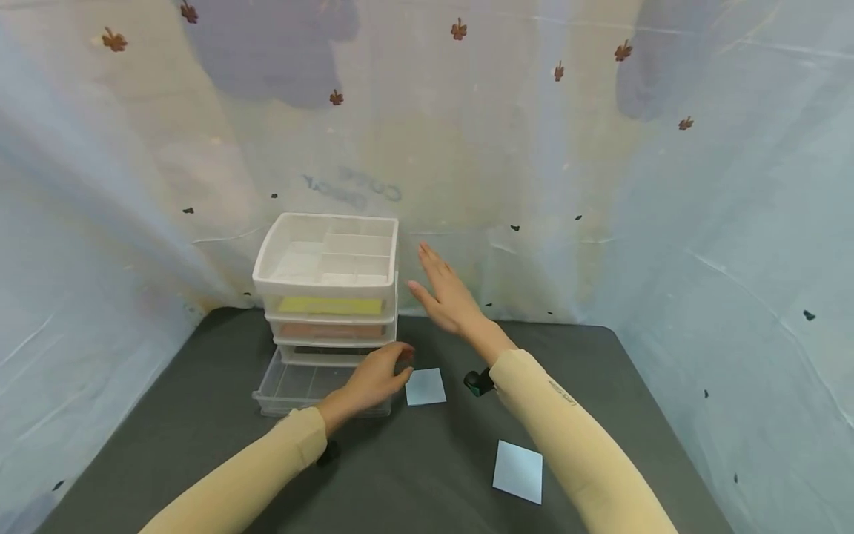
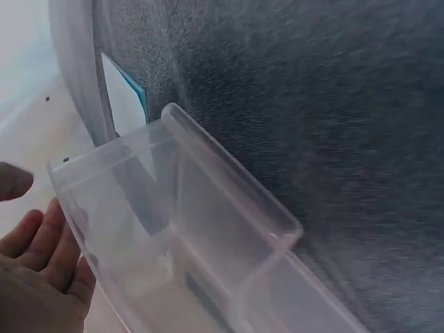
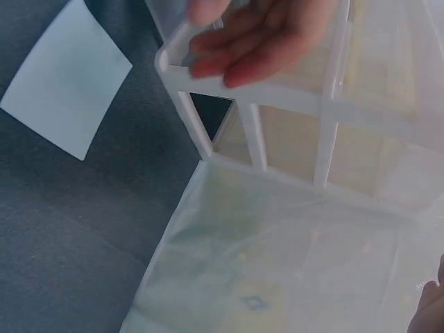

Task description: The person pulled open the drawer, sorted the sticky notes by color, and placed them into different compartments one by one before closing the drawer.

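While my left hand (image 1: 373,380) curls over the pulled-out bottom drawer (image 1: 300,386) to steady its front corner, my right hand (image 1: 445,297) hovers flat and empty beside the organizer (image 1: 330,285), paper squares (image 1: 425,386) lying between them on the bench (image 1: 414,475).

We note a dark grey table (image 1: 414,475) enclosed on three sides by a pale cloth backdrop (image 1: 667,222) printed with small brown leaf shapes. One light blue paper square (image 1: 425,386) lies flat near the table's middle; a second light blue square (image 1: 518,471) lies nearer the front edge, well apart from the first, turned at an angle.
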The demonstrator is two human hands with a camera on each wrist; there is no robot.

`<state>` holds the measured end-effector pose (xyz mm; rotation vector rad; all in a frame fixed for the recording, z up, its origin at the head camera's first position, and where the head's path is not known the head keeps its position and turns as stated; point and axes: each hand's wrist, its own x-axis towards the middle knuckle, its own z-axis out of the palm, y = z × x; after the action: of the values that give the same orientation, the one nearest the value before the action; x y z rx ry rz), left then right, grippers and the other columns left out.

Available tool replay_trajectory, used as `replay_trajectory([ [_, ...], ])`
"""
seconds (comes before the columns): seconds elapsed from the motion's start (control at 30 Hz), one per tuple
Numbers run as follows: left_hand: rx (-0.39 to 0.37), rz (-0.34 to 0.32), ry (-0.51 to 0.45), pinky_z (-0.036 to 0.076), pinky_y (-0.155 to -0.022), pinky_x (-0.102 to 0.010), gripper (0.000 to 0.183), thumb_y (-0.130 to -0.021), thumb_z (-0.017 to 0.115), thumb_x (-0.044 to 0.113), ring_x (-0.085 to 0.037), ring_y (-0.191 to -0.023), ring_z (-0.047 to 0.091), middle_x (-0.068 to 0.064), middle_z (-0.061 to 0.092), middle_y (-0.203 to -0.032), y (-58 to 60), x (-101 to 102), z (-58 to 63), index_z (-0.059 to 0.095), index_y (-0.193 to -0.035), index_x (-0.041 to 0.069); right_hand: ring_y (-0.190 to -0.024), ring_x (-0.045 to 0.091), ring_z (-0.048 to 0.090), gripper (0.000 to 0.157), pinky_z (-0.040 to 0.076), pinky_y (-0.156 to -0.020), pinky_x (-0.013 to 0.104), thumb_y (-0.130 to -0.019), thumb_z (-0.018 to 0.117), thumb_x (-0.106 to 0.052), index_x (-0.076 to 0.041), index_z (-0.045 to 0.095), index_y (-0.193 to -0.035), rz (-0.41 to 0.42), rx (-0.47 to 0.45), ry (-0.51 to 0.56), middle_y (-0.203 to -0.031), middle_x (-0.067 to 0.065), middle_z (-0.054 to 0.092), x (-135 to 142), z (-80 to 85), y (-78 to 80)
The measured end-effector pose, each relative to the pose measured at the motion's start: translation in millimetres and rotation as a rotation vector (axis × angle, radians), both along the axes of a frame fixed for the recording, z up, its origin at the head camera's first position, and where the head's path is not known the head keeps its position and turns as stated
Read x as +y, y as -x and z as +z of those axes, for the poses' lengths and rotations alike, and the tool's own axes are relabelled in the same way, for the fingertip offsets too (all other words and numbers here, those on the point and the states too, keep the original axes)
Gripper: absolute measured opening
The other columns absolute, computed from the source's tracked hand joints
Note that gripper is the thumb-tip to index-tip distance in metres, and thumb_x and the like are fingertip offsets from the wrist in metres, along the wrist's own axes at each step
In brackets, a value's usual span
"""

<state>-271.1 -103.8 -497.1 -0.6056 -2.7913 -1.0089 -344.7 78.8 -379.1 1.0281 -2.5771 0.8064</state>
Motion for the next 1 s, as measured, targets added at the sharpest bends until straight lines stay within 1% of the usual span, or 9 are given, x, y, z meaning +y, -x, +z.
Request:
replay_trajectory([
  [0.07, 0.019, -0.020, 0.087, 0.056, -0.100, -0.049, 0.039, -0.099, 0.074, 0.016, -0.030, -0.115, 0.068, -0.013, 0.069, -0.129, 5.1, 2.8, -1.4, 0.064, -0.133, 0.001, -0.161, 0.019, 0.008, 0.070, 0.009, -0.131, 0.046, -0.113, 0.039, -0.043, -0.013, 0.010, -0.169, 0.016, 0.004, 0.018, -0.176, 0.007, 0.009, 4.7, -1.2, -3.4],
  [0.2, 0.045, -0.045, 0.193, 0.048, -0.109, -0.055, 0.043, -0.096, 0.078, 0.020, -0.032, -0.119, 0.067, -0.012, 0.069, -0.131, 12.0, 5.8, -3.0, 0.066, -0.133, 0.002, -0.161, 0.022, 0.012, 0.070, 0.016, -0.130, 0.051, -0.112, 0.041, -0.044, -0.016, 0.012, -0.169, 0.035, 0.001, 0.070, -0.175, 0.004, 0.011, 17.6, -6.2, -15.1],
  [0.3, 0.143, -0.043, 0.228, 0.051, -0.105, -0.053, 0.040, -0.097, 0.077, 0.022, -0.031, -0.116, 0.067, -0.010, 0.069, -0.130, 13.2, 3.1, -2.3, 0.066, -0.133, 0.005, -0.160, 0.025, 0.018, 0.069, 0.023, -0.127, 0.055, -0.112, 0.047, -0.039, -0.017, 0.015, -0.169, 0.032, -0.019, 0.114, -0.175, 0.003, 0.014, 31.3, -15.1, -27.2],
  [0.4, 0.361, -0.038, 0.248, 0.057, -0.096, -0.049, 0.037, -0.098, 0.076, 0.020, -0.028, -0.113, 0.068, -0.009, 0.068, -0.127, 12.4, -3.2, 6.4, 0.067, -0.131, 0.007, -0.157, 0.029, 0.025, 0.068, 0.029, -0.124, 0.058, -0.110, 0.053, -0.033, -0.015, 0.021, -0.168, 0.006, -0.063, 0.143, -0.173, 0.005, 0.020, 45.3, -28.6, -39.3],
  [0.53, 0.707, -0.005, 0.237, 0.058, -0.091, -0.049, 0.038, -0.092, 0.080, 0.016, -0.030, -0.109, 0.069, -0.011, 0.069, -0.123, 12.6, -14.0, 32.3, 0.069, -0.127, 0.005, -0.153, 0.034, 0.034, 0.065, 0.035, -0.121, 0.059, -0.109, 0.058, -0.030, -0.012, 0.031, -0.165, -0.048, -0.132, 0.158, -0.168, 0.012, 0.033, 58.9, -52.1, -48.9],
  [0.6, 0.825, 0.023, 0.225, 0.058, -0.089, -0.049, 0.040, -0.090, 0.082, 0.014, -0.033, -0.107, 0.068, -0.013, 0.069, -0.121, 13.7, -20.7, 46.4, 0.069, -0.126, 0.005, -0.150, 0.035, 0.039, 0.062, 0.038, -0.119, 0.059, -0.108, 0.060, -0.028, -0.011, 0.036, -0.162, -0.063, -0.151, 0.158, -0.165, 0.014, 0.038, 62.6, -64.8, -50.1],
  [0.67, 0.901, 0.054, 0.209, 0.056, -0.087, -0.051, 0.042, -0.087, 0.083, 0.012, -0.035, -0.108, 0.067, -0.015, 0.068, -0.122, 14.7, -28.7, 59.2, 0.069, -0.126, 0.003, -0.147, 0.036, 0.043, 0.059, 0.040, -0.117, 0.059, -0.107, 0.061, -0.026, -0.009, 0.040, -0.160, -0.070, -0.168, 0.155, -0.162, 0.015, 0.043, 64.8, -77.1, -50.0],
  [0.8, 0.974, 0.128, 0.185, 0.052, -0.087, -0.053, 0.043, -0.088, 0.080, 0.013, -0.037, -0.112, 0.064, -0.016, 0.067, -0.126, 19.1, -50.0, 78.4, 0.068, -0.127, 0.001, -0.142, 0.037, 0.049, 0.056, 0.044, -0.114, 0.057, -0.105, 0.064, -0.021, -0.005, 0.046, -0.156, -0.063, -0.203, 0.132, -0.156, 0.017, 0.049, 64.7, -98.3, -47.0],
  [1.0, 0.934, 0.215, 0.175, 0.047, -0.098, -0.058, 0.046, -0.097, 0.069, 0.022, -0.039, -0.126, 0.057, -0.019, 0.061, -0.139, 25.3, -93.4, 96.2, 0.062, -0.137, -0.001, -0.143, 0.035, 0.049, 0.058, 0.043, -0.115, 0.056, -0.104, 0.066, -0.017, -0.001, 0.046, -0.155, -0.047, -0.300, 0.062, -0.155, 0.017, 0.050, 59.1, -120.9, -39.9],
])
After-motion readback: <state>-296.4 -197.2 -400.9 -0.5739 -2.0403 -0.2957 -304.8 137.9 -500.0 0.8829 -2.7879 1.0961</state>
